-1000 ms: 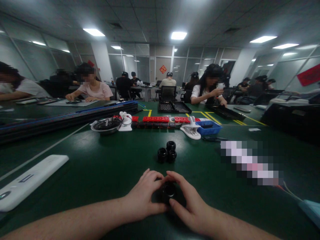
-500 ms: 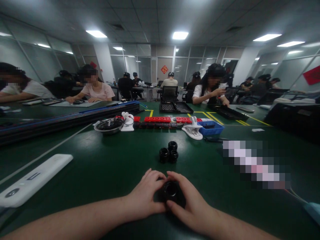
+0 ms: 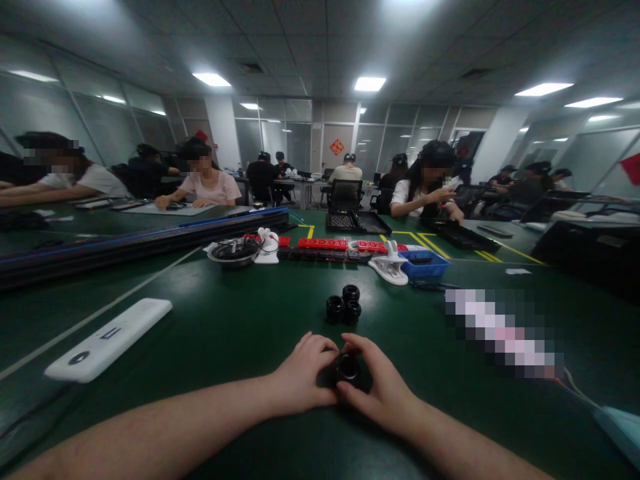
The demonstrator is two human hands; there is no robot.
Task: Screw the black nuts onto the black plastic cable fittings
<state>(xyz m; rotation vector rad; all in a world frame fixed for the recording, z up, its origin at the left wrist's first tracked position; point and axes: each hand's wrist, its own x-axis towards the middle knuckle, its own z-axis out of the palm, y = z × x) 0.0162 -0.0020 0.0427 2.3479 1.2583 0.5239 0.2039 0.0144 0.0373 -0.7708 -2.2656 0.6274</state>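
A glossy black round part with a dark hollow centre, much like a camera lens, stands on the green tabletop close in front of me. My left hand curves round its left side, with thumb and fingers bent against it. From the right, my right hand grips the same part, its forefinger over the far side and thumb at the near side. Just beyond my fingers, several similar black round parts sit in a tight cluster.
A white power strip lies at left. Farther back are a metal bowl, white clips, red blocks and a blue bin. Long black rails cross the left side. Co-workers sit across the table.
My view has shifted slightly, so the scene sits farther right in the picture. Both hands keep nearly the same grip round the black part; the clustered parts stay in place.
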